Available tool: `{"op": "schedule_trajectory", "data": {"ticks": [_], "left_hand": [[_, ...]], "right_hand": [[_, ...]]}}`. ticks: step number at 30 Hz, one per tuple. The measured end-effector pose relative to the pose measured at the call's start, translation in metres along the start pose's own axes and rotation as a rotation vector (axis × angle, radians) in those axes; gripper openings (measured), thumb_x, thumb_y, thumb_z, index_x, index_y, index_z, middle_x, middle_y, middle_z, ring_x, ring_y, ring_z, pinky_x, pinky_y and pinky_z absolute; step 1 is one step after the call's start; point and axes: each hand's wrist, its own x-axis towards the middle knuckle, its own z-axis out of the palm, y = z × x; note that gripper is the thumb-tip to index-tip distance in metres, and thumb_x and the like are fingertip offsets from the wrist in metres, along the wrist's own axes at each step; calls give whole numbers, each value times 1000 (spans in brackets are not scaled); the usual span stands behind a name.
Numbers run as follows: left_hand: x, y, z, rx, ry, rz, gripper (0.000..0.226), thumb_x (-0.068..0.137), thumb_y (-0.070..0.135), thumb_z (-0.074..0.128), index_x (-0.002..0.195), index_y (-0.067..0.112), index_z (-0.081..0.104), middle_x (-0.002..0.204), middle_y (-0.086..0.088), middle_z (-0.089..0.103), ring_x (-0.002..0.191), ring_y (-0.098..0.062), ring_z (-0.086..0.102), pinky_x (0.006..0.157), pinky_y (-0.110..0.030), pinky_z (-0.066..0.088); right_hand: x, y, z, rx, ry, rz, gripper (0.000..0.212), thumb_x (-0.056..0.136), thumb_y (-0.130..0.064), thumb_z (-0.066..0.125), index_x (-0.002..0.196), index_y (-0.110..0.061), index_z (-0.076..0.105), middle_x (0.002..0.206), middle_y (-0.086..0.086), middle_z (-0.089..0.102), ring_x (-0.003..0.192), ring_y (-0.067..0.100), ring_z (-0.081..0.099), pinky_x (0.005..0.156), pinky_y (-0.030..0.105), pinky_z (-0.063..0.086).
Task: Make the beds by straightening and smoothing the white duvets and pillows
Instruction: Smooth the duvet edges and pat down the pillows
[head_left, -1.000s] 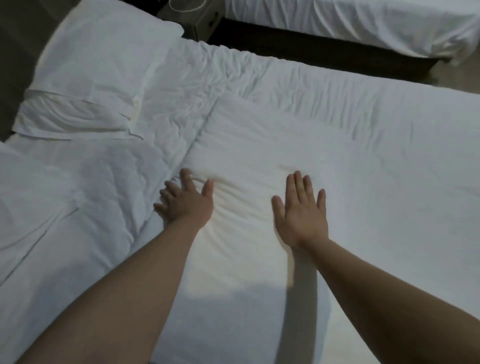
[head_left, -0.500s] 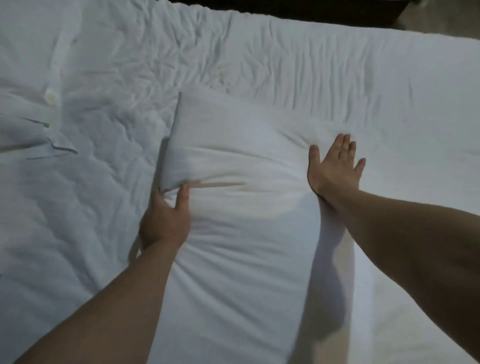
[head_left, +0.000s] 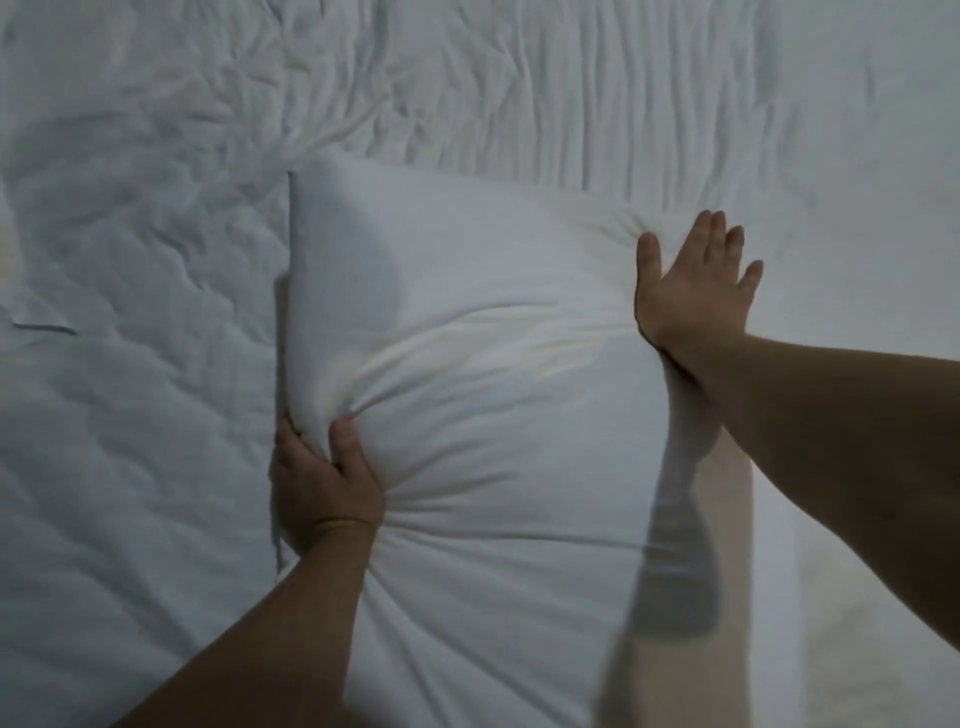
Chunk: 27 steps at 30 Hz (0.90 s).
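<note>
Plump soft white fabric pillow (head_left: 493, 415) on wrinkled white bed sheet (head_left: 156, 234), left hand (head_left: 322, 483) fingers bunching its puckered edge, right hand (head_left: 696, 296) fingers straight, pressing flat

Left hand (head_left: 324, 483) clenched, thumb pinching; right hand (head_left: 696, 296) flat with fingers (head_left: 707, 234) straight.

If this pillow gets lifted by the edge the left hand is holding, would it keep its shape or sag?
Likely sags: the pillow bunches into radiating folds at the grip of the left hand. Probably soft-filled, since the flat right hand dents its right edge. Unlikely to roll; it lies broad on the wrinkled bedding.
</note>
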Motion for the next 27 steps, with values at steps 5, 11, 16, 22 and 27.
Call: {"op": "schedule_trajectory", "data": {"ticks": [5, 11, 16, 22, 27], "left_hand": [[4, 1, 5, 39, 43, 13, 93, 87, 80, 18, 146, 12, 39, 131, -28, 58, 113, -47, 58, 88, -53, 48], [3, 8, 0, 69, 35, -19, 86, 89, 77, 18, 141, 13, 42, 126, -29, 60, 109, -48, 60, 85, -51, 47], [18, 18, -16, 130, -221, -102, 80, 95, 75, 18, 147, 17, 35, 143, -23, 52, 126, -41, 54, 104, -49, 42], [-15, 62, -65, 274, -241, -193, 77, 100, 67, 12, 161, 23, -7, 170, -8, -3, 155, -32, 9, 123, -56, 5], [-177, 76, -91, 433, -151, 237, 74, 102, 60, 6, 162, 17, 0, 170, -7, -5, 156, -23, -3, 125, -53, -1]], "right_hand": [[6, 1, 11, 15, 10, -12, 93, 94, -73, 3, 162, -10, 1, 171, 4, 0, 157, 22, -7, 124, 54, -6], [6, 2, 13, 39, -15, -30, 94, 93, -74, 3, 162, -10, -1, 171, 4, -2, 157, 23, -9, 124, 54, -9], [2, 4, -8, 83, -108, -75, 98, 91, -75, 8, 162, -9, -5, 170, 5, -9, 156, 24, -13, 122, 57, -10], [-75, -7, -45, 16, -269, -430, 95, 96, -75, 15, 161, -8, -1, 170, 9, -8, 156, 26, -9, 122, 58, -6], [-169, 16, -73, -103, -245, -1159, 80, 102, -66, 12, 163, -15, 9, 171, 2, 4, 157, 21, 2, 125, 53, 7]]}}
